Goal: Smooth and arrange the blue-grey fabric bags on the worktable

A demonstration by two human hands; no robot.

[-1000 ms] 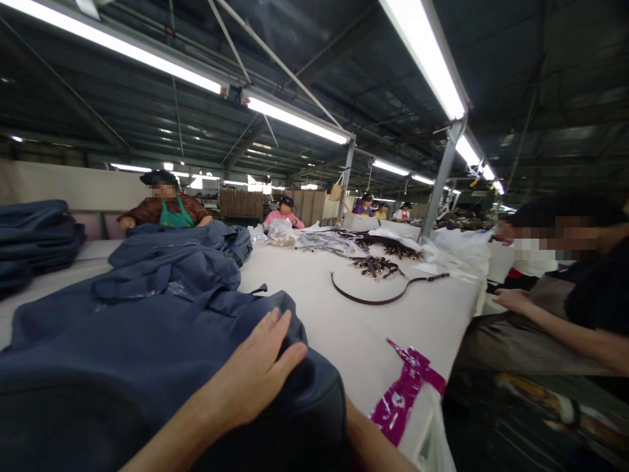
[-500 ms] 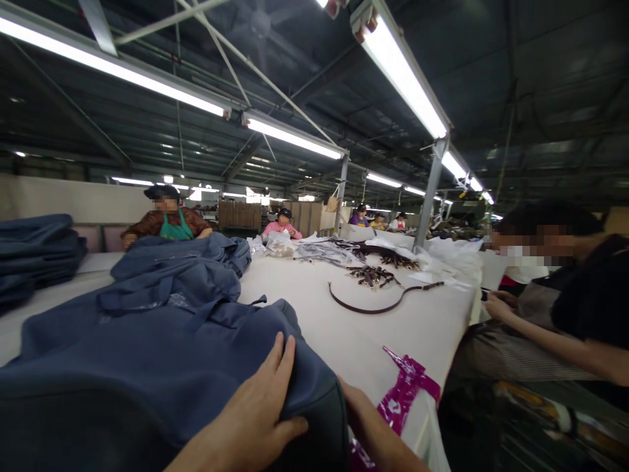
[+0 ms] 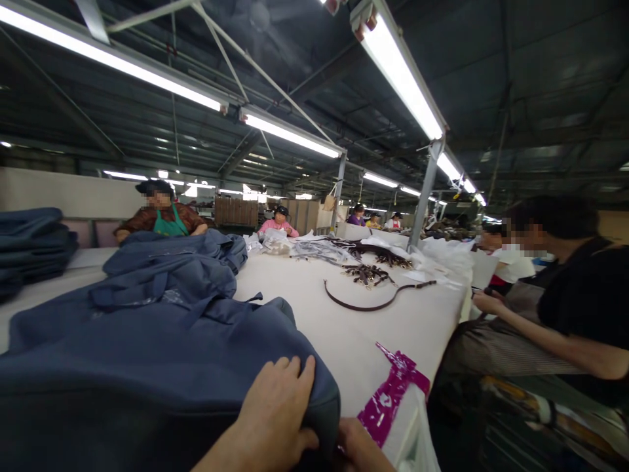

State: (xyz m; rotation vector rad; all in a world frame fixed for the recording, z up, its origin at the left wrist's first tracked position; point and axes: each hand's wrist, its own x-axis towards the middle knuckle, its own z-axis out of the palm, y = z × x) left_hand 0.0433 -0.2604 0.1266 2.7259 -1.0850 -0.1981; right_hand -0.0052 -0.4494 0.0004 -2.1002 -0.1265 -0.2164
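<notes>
Two hands at near bottom edge, both on one dark blue fabric bag point(image 3: 162, 354) lying on the white table point(image 3: 354, 334), near left. Left hand point(image 3: 278, 413) lies on top of the bag's near right corner, fingers together and curled over the rounded edge, thumb pressed against its side, so gripping the fabric. Right hand point(image 3: 356, 446) only partly in frame, touching the bag's lower right edge from the table side; fingers hidden, cannot tell if closed. Just right of the hands a magenta printed plastic bag point(image 3: 393, 393) hangs over the table edge. More blue bags point(image 3: 177, 259) piled farther back on the left, another stack point(image 3: 29, 246) at far left. Mid-table a dark brown strap point(image 3: 373, 303) lies curved, with a heap of straps point(image 3: 373, 272) beyond it. Seated person in black point(image 3: 574, 308) at right, hand near table edge. Person in green apron point(image 3: 160, 216) far left, others farther back.
</notes>
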